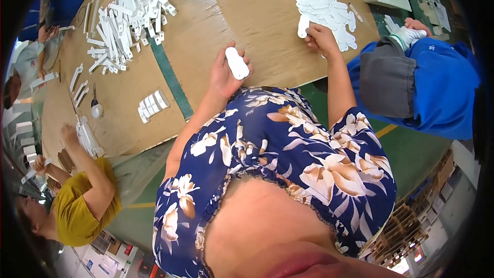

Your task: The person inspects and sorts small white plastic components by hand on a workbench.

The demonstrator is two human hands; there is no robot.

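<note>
My left hand (pixel 226 74) is raised above the brown table (pixel 247 10) and is closed around a small white oblong plastic piece (pixel 237 64). My right hand (pixel 321 37) reaches further out and pinches another white flat piece (pixel 303 25) at the near edge of a heap of white flat pieces (pixel 327 13). Both forearms come up from my blue flowered dress.
A big pile of white strips (pixel 128 15) lies at the far left, and a small stack of white blocks (pixel 153 105) sits near the table edge. A person in yellow (pixel 85 195) works at the left. A person in blue with a white glove (pixel 409 33) works at the right.
</note>
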